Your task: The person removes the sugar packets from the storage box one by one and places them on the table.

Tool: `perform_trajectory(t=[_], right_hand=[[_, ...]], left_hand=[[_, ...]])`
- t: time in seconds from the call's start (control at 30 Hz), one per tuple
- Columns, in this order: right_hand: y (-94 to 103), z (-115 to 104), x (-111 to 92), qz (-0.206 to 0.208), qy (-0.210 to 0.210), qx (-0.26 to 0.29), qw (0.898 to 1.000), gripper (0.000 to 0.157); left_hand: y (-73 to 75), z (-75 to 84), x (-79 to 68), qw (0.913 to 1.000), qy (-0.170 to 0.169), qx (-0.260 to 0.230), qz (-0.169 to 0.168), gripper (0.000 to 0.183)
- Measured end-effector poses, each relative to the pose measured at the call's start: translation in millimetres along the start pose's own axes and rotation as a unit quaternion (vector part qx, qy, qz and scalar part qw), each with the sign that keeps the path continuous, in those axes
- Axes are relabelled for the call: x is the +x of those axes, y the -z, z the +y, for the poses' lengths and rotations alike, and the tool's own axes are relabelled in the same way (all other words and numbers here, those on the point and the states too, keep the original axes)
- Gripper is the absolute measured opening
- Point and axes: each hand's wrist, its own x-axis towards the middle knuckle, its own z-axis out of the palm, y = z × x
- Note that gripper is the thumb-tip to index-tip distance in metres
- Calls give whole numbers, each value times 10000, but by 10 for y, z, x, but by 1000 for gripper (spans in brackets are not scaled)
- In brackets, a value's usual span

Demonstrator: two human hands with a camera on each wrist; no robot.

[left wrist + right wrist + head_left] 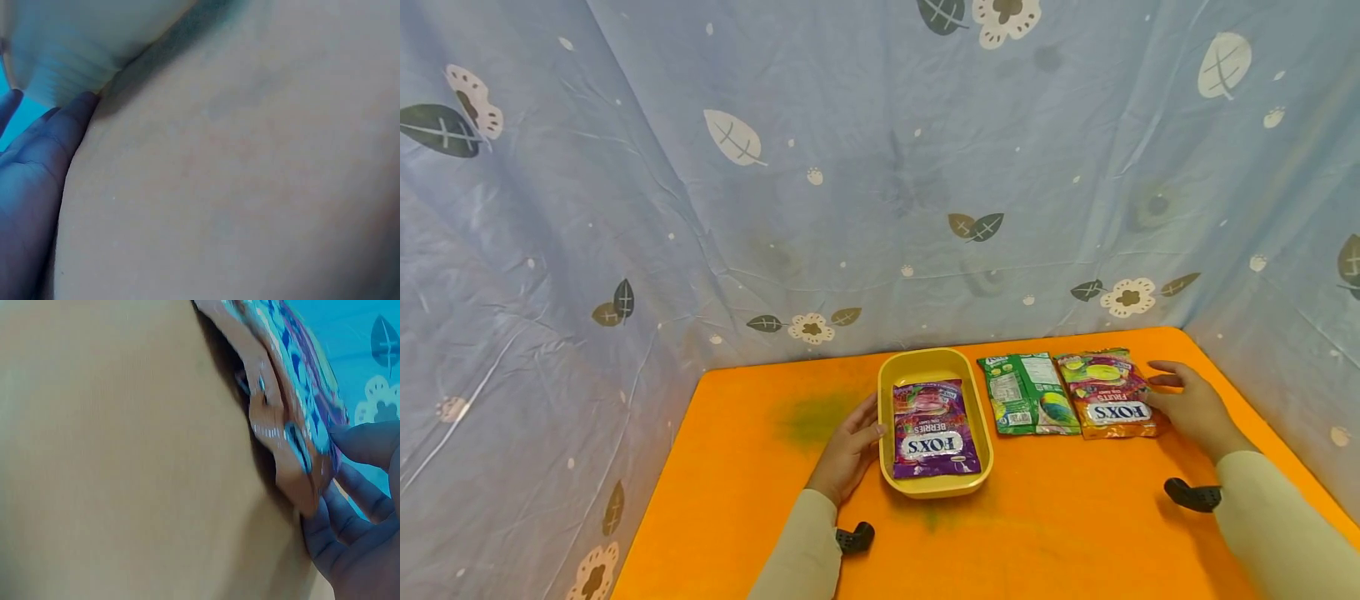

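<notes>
A yellow tray (985,433) holds a purple Fox's Berries candy packet (928,412), lying flat with its print upside down in the head view. My left hand (848,450) rests against the tray's left side, fingers extended and fingertips at its outer wall, as the left wrist view also shows. My right hand (1198,410) pinches the right edge of a red and orange Fox's Fruits candy packet (1105,387). In the right wrist view the thumb (369,442) lies over that packet's edge and the other fingers are under it; the edge tilts up.
A green candy packet (1030,396) lies back side up between the tray and the Fruits packet. All stand on an orange table (745,492). Pale blue patterned curtains (880,183) enclose its back and sides. A black strap end (856,538) sticks out at the left wrist.
</notes>
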Motion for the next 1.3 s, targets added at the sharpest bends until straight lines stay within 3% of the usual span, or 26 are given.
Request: perform_trajectory(t=[0.4, 0.8, 1.03, 1.3], right_hand=[[146, 243, -108, 344, 106, 649, 9972, 64], [194, 162, -159, 356, 52, 1289, 9910, 66], [224, 104, -137, 285, 134, 1695, 9850, 51], [111, -112, -55, 196, 38, 1460, 9891, 78]], left_hand=[[-3, 4, -11, 10000, 3, 17, -10, 69], [4, -1, -17, 10000, -13, 46, -45, 68], [12, 0, -10, 10000, -24, 2, -85, 67], [14, 1, -13, 9999, -61, 21, -81, 67]])
